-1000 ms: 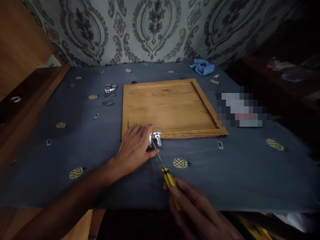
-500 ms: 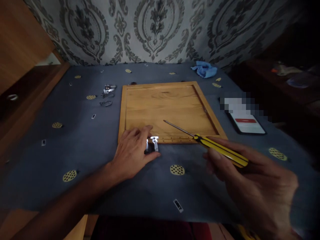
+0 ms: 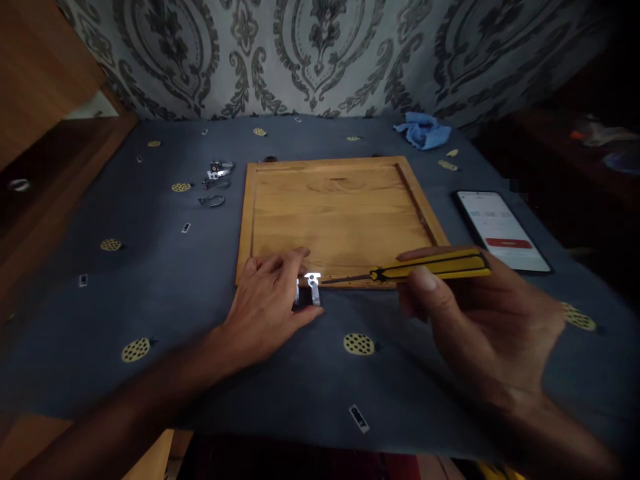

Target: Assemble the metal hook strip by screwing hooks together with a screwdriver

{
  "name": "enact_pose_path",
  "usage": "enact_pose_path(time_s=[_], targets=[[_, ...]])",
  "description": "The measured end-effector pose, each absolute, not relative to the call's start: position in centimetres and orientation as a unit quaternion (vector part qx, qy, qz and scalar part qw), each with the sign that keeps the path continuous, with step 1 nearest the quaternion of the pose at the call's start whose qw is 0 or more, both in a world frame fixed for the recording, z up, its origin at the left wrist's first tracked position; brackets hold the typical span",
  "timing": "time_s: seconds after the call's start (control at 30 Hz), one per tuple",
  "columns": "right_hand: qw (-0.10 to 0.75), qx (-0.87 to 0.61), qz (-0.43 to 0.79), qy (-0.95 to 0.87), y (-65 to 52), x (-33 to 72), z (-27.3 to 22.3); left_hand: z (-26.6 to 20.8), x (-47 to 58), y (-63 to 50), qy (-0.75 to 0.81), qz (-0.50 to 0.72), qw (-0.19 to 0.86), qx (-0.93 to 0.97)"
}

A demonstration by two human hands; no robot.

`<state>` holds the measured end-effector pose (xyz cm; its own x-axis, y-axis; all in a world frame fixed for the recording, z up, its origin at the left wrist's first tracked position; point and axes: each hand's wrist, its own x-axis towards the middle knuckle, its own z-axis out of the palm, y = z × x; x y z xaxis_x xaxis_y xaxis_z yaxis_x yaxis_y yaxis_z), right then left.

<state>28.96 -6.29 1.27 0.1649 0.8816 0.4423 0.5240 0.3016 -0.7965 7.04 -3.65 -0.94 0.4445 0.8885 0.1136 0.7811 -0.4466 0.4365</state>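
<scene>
My right hand (image 3: 480, 317) grips the handle of a yellow-and-black screwdriver (image 3: 430, 265), its shaft pointing left along the near edge of the wooden panel (image 3: 325, 213). The blade tip is close to a shiny metal fitting (image 3: 313, 288) with a dark part below it; I cannot tell whether they touch. My left hand (image 3: 267, 300) holds this fitting at the panel's near edge, thumb in front and fingers over the frame. Part of the fitting is hidden behind the fingers. The panel lies flat, with a raised frame and a row of small dark holes along its near side.
More metal fittings (image 3: 217, 177) lie left of the panel on the patterned blue-grey cloth (image 3: 165, 280). A crumpled blue cloth (image 3: 424, 131) is at the back right. A phone (image 3: 505, 230) with a lit screen lies to the right. Wooden furniture (image 3: 45, 87) borders the left side.
My right hand has moved left with the screwdriver, and its tip has come down from above the panel to beside the fitting. My left hand keeps its hold; the view has shifted slightly.
</scene>
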Motion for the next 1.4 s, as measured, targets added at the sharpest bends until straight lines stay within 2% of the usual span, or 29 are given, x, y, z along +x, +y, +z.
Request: enact_pose_path(time_s=[0.2, 0.6, 0.87, 1.1, 1.4], targets=[[0.508, -0.543, 0.216, -0.633, -5.2, 28.0, 2.1, -1.0, 6.9, -3.6, 0.494, 0.175, 0.16, 0.837], [0.469, -0.519, 0.211, -0.683, -4.6, 28.1, 2.7, -0.8, 6.9, -3.6, 0.486, 0.173, 0.166, 0.841], [0.357, -0.41, 0.214, -0.812, -2.3, 28.4, 5.2, -1.1, 6.8, -3.6, 0.482, 0.175, 0.163, 0.843], [0.242, -0.368, 0.316, -0.84, 0.3, 28.5, 7.1, -1.0, 6.8, -3.6, 0.483, 0.175, 0.169, 0.841], [0.281, -0.415, 0.33, -0.8, 0.6, 27.7, 6.5, -1.2, 6.7, -3.6, 0.477, 0.182, 0.172, 0.842]])
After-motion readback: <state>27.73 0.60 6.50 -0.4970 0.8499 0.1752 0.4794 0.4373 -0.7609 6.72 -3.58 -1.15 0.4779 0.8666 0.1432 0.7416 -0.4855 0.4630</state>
